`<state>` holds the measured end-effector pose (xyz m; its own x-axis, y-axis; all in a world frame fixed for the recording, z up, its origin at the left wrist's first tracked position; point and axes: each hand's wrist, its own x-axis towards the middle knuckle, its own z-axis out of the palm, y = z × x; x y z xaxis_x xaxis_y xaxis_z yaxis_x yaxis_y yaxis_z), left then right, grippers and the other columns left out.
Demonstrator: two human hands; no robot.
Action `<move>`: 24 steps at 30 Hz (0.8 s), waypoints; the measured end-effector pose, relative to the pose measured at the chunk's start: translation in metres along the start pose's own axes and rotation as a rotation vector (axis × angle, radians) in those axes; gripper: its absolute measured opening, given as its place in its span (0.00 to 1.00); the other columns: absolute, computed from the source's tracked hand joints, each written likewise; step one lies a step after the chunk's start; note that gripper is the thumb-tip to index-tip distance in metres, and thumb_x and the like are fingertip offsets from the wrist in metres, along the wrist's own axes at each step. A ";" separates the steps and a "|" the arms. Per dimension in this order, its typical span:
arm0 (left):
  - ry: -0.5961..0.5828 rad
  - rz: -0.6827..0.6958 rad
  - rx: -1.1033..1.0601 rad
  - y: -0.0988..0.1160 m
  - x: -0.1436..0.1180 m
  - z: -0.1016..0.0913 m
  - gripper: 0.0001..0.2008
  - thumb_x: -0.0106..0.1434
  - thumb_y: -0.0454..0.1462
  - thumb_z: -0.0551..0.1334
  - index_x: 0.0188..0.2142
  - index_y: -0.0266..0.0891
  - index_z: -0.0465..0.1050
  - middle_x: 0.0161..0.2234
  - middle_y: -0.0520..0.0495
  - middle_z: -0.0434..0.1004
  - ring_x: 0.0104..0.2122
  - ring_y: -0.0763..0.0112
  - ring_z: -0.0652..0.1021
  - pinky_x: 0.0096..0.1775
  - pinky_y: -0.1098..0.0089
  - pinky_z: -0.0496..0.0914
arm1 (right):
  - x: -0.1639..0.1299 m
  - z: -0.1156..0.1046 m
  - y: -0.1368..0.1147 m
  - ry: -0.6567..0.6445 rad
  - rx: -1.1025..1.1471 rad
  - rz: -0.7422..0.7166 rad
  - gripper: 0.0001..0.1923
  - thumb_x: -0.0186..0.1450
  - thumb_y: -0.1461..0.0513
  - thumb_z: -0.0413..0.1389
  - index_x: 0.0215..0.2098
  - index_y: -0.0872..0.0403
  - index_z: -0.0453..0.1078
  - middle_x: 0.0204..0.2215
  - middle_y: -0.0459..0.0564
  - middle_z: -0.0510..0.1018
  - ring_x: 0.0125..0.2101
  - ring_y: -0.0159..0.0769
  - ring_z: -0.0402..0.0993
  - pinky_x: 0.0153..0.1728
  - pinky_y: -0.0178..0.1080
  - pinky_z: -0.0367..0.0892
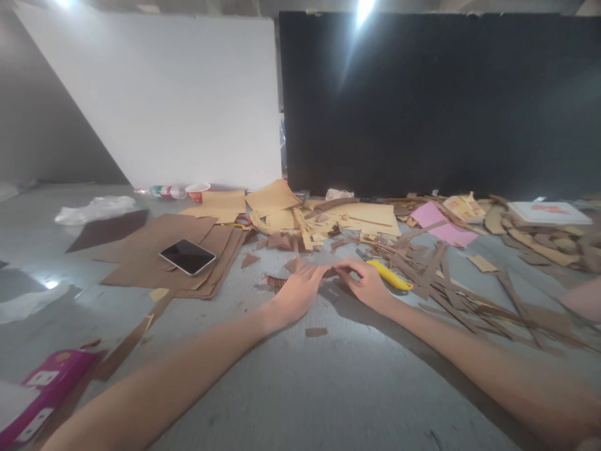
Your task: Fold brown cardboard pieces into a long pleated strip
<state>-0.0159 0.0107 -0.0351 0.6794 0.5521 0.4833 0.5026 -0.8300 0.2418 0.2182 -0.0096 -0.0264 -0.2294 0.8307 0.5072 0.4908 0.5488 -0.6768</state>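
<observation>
My left hand (300,289) and my right hand (369,285) meet over the middle of the grey table. Between their fingertips runs a narrow brown cardboard strip (330,272), mostly hidden by the fingers. My right thumb and index finger pinch its right end, while my left fingers are closed over the other part. A dark, ridged piece of cardboard (275,282) sticks out left of my left hand; whether it joins the strip I cannot tell. Just beyond my right hand lies a yellow utility knife (389,275). A small brown scrap (316,332) rests nearer me.
A phone (188,257) lies on stacked brown sheets (141,250) at left. Cut strips (451,282) heap up on the right, near a pink sheet (441,222). A magenta object (51,382) sits front left. White (188,94) and black panels (441,100) stand behind.
</observation>
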 end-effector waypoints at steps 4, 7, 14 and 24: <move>0.001 -0.005 -0.017 0.001 0.001 -0.001 0.16 0.79 0.33 0.51 0.63 0.40 0.62 0.49 0.41 0.79 0.49 0.59 0.82 0.49 0.60 0.77 | -0.002 0.002 0.005 0.051 0.043 0.029 0.14 0.74 0.49 0.58 0.45 0.49 0.77 0.35 0.50 0.82 0.35 0.42 0.79 0.40 0.42 0.74; -0.007 0.003 -0.004 0.002 0.001 -0.003 0.18 0.80 0.34 0.50 0.67 0.42 0.59 0.50 0.40 0.79 0.50 0.58 0.81 0.50 0.58 0.77 | -0.003 0.002 0.008 0.078 0.051 0.027 0.13 0.73 0.50 0.60 0.44 0.49 0.77 0.33 0.49 0.82 0.34 0.41 0.78 0.38 0.41 0.73; 0.005 0.040 -0.018 0.001 0.000 -0.006 0.20 0.80 0.33 0.48 0.68 0.41 0.58 0.51 0.40 0.78 0.52 0.59 0.81 0.51 0.58 0.77 | -0.004 0.001 0.003 0.053 0.039 -0.025 0.13 0.74 0.51 0.58 0.43 0.49 0.79 0.36 0.50 0.84 0.35 0.42 0.80 0.41 0.43 0.75; 0.053 -0.109 -0.133 0.001 0.001 -0.001 0.12 0.80 0.35 0.53 0.59 0.41 0.68 0.54 0.40 0.81 0.55 0.59 0.82 0.53 0.57 0.77 | -0.003 0.003 0.000 0.055 0.054 0.012 0.16 0.73 0.51 0.59 0.54 0.49 0.75 0.43 0.52 0.85 0.34 0.40 0.81 0.42 0.44 0.77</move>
<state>-0.0158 0.0105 -0.0334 0.5941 0.6372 0.4908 0.4938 -0.7707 0.4028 0.2169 -0.0115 -0.0295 -0.1769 0.8316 0.5264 0.4468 0.5445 -0.7099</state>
